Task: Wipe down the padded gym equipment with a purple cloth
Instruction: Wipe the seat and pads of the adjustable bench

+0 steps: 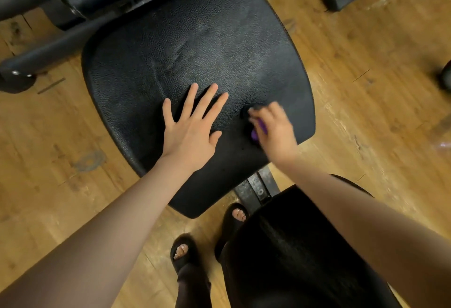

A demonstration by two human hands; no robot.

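Two hands: left (192, 132) flat; right (273, 127) gripping cloth (258, 130)

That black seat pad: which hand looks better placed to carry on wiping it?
The right hand. It is closed around the purple cloth and pressed on the black seat pad. The left hand lies flat and open, holding nothing.

The seat pad (195, 68) is black vinyl with a pebbled, leather-like grain, dull in sheen and streaked with greyish smears across its middle. Beneath it the floor (366, 88) is honey-coloured wood, scuffed and stained, with a soft shine. The bracket (258, 188) at the pad's near edge is bare, worn metal, and the purple cloth (258, 130) looks soft.
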